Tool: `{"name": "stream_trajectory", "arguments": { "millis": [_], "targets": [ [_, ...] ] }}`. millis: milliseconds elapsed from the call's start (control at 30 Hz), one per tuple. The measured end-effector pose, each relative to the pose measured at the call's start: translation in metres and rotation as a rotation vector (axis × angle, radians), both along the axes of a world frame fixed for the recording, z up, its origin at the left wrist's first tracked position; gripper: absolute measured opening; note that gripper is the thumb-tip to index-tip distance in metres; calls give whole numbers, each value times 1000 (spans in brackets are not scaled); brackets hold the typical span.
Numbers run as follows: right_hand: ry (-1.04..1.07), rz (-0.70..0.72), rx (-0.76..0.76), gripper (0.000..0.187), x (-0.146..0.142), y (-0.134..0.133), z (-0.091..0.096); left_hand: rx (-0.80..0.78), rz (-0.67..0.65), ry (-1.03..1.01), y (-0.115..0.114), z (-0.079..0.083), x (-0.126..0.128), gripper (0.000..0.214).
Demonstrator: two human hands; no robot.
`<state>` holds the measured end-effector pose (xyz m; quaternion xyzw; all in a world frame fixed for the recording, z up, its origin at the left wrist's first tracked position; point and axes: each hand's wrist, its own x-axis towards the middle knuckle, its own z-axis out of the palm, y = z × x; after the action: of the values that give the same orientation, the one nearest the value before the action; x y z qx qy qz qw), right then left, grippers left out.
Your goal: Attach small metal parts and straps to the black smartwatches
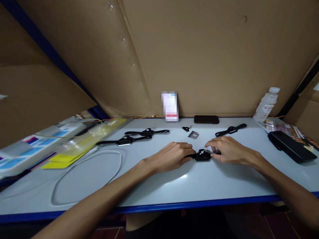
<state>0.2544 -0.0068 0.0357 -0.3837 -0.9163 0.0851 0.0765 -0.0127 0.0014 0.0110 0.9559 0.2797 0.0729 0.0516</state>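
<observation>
A black spokeshave [203, 155] lies low over the table between my hands. My left hand [175, 155] is closed round its left handle. My right hand [225, 150] pinches the right handle between thumb and fingers, its index finger bent above. Just beyond lie a loose flat metal blade [193, 134] and a small black clamp piece with a screw [186, 128]. To the right is a black spokeshave body [231, 129] without a visible blade. Two more spokeshaves, one nearer [124, 140] and one behind it [147, 132], rest to the left of my left hand.
A lit phone [170, 107] leans on the cardboard wall, beside a dark flat phone-like object [206, 119]. At right are a bottle [266, 105] and a black case [291, 146]. A white cable [121, 162], yellow sheets [64, 160] and a white power strip [37, 146] occupy the left.
</observation>
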Motion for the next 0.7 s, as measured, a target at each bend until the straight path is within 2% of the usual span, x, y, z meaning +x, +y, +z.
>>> {"name": "stream_trajectory", "arguments": {
  "millis": [167,367,500,700],
  "targets": [
    [-4,19,114,22,-12,-4,-5,10,1,-2,0,0,1,25],
    [14,48,106,25,-18,-3,-12,16,9,18,0,0,1,24],
    [44,11,115,23,-22,-3,-18,7,0,14,0,1,1,26],
    [-175,-38,219,24,-36,-11,-22,-20,-2,-15,-1,-1,4,24]
  ]
}}
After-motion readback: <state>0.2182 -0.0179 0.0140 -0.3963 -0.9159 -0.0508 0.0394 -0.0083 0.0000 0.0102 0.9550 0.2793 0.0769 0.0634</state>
